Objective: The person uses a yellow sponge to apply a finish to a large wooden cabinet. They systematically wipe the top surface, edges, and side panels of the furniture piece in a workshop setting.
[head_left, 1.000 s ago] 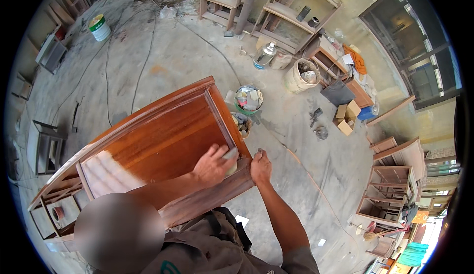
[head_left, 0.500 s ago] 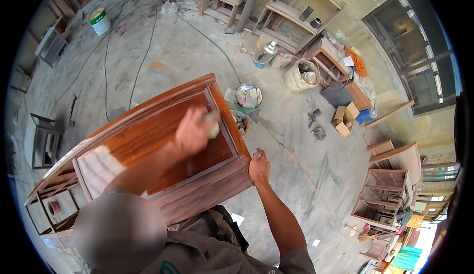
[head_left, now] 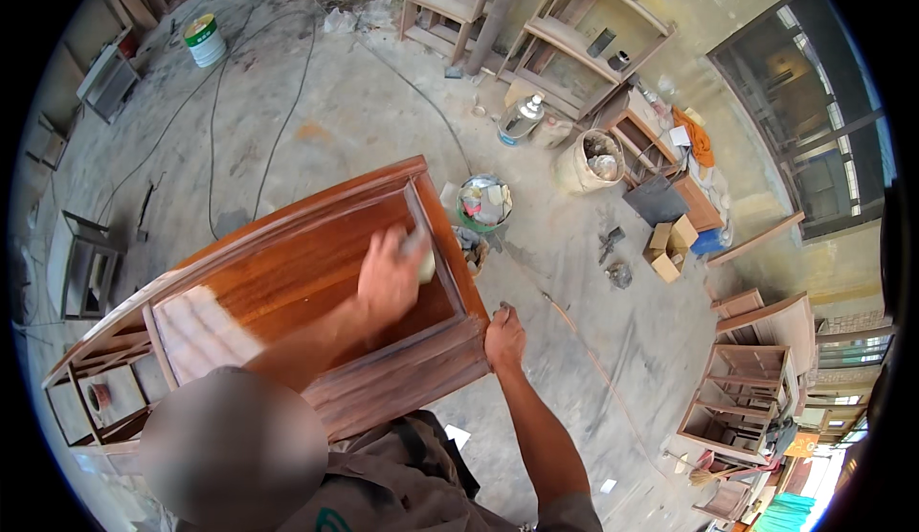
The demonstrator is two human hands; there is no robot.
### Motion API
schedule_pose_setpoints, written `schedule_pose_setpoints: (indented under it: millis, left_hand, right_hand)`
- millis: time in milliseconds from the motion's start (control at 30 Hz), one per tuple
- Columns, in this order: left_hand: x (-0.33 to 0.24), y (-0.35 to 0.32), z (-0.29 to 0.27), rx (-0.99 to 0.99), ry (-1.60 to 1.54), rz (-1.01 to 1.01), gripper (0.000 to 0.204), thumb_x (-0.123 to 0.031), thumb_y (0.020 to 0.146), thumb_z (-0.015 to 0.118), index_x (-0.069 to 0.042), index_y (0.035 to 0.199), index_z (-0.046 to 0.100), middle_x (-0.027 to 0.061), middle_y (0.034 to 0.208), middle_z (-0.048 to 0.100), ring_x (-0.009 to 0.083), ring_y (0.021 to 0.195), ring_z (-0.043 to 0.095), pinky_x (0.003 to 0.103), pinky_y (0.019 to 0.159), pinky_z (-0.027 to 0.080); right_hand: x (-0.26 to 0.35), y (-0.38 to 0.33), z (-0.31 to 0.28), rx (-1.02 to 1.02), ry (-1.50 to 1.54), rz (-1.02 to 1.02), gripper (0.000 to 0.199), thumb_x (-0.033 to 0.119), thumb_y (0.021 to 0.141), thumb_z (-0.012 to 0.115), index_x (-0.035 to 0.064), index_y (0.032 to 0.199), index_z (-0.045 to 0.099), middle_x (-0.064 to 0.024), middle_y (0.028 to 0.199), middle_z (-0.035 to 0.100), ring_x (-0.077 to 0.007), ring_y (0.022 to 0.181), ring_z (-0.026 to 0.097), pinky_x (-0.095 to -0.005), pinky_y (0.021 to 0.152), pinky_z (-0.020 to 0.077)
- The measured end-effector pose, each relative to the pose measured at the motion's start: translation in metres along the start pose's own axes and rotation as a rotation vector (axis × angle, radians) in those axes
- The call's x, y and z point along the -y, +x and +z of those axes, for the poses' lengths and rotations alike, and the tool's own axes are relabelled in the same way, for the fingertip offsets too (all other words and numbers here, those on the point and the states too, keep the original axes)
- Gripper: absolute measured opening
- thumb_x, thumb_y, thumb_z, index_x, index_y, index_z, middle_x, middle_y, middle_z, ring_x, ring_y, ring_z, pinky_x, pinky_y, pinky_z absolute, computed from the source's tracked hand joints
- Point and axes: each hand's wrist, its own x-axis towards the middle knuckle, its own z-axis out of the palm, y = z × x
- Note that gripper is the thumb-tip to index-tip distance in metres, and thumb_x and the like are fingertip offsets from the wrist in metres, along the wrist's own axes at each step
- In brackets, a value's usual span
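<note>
We saw the left hand [head_left: 388,273] pressed down on a pale pad [head_left: 426,266], perhaps a cloth or sponge (too blurred to tell which), fingers curled over it and gripping it against the recessed panel of a reddish-brown wooden cabinet [head_left: 287,283]. The cabinet lay on its back on the concrete floor [head_left: 364,101], and the pad sat near the panel's right edge, just inside the raised frame. A whitish patch [head_left: 201,326] marked the panel's left part, well apart from the left hand.

The right hand [head_left: 504,339] rested on the cabinet's near right corner, fingers folded over the edge and holding it; we could not tell how tightly.

Just beyond the cabinet's far right corner stood a round bucket [head_left: 484,203] filled with scraps, and a smaller dark tin [head_left: 470,245] sat between it and the cabinet. Farther off we noted a tan basket [head_left: 589,163], a metal can [head_left: 522,118], a cardboard box [head_left: 670,245], and unfinished wooden shelves [head_left: 574,44] against the wall. A white pail with a green band [head_left: 205,40] stood at the far left, with dark cables [head_left: 278,120] trailing across the floor. More bare wooden frames [head_left: 737,398] stood at the right.
</note>
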Motion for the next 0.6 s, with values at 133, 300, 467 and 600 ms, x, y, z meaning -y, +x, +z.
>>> schedule_pose_setpoints:
  millis: [133, 300, 467, 600]
  left_hand:
    - [0.009, 0.011, -0.004, -0.009, -0.133, 0.127, 0.069, 0.0, 0.081, 0.065, -0.007, 0.15, 0.058, 0.0102, 0.156, 0.059, 0.0416, 0.139, 0.047, 0.054, 0.116, 0.039]
    - [0.054, 0.055, 0.002, -0.01, 0.037, 0.244, 0.07, -0.001, 0.083, 0.067, -0.003, 0.151, 0.054, 0.0111, 0.151, 0.063, 0.0391, 0.151, 0.039, 0.058, 0.12, 0.035]
    - [0.073, 0.095, -0.013, -0.044, 0.109, 0.269, 0.062, -0.008, 0.086, 0.065, 0.0, 0.148, 0.057, 0.0127, 0.116, 0.079, 0.0349, 0.16, 0.031, 0.06, 0.133, 0.013]
    - [0.083, 0.073, -0.016, -0.029, 0.117, 0.275, 0.063, -0.005, 0.087, 0.064, 0.001, 0.149, 0.057, 0.0143, 0.114, 0.08, 0.0346, 0.16, 0.031, 0.062, 0.132, 0.017]
  right_hand:
    - [-0.01, 0.008, 0.007, -0.012, 0.041, -0.034, 0.051, 0.033, 0.109, 0.036, 0.0053, 0.142, 0.064, -0.0292, 0.127, 0.072, -0.0501, 0.121, 0.066, -0.0536, 0.108, 0.0504]
    - [-0.002, -0.001, 0.001, 0.009, 0.019, -0.011, 0.051, 0.033, 0.109, 0.036, 0.0056, 0.14, 0.066, -0.0275, 0.128, 0.073, -0.0492, 0.122, 0.066, -0.0531, 0.108, 0.0504]
    - [-0.005, -0.001, 0.002, -0.009, 0.008, -0.017, 0.05, 0.034, 0.108, 0.037, 0.0061, 0.135, 0.069, -0.0274, 0.127, 0.073, -0.0491, 0.12, 0.067, -0.0534, 0.107, 0.0511]
    - [-0.006, 0.001, 0.002, -0.045, 0.031, -0.022, 0.048, 0.033, 0.108, 0.04, 0.0067, 0.132, 0.071, -0.0279, 0.126, 0.072, -0.0488, 0.119, 0.067, -0.0535, 0.106, 0.0519]
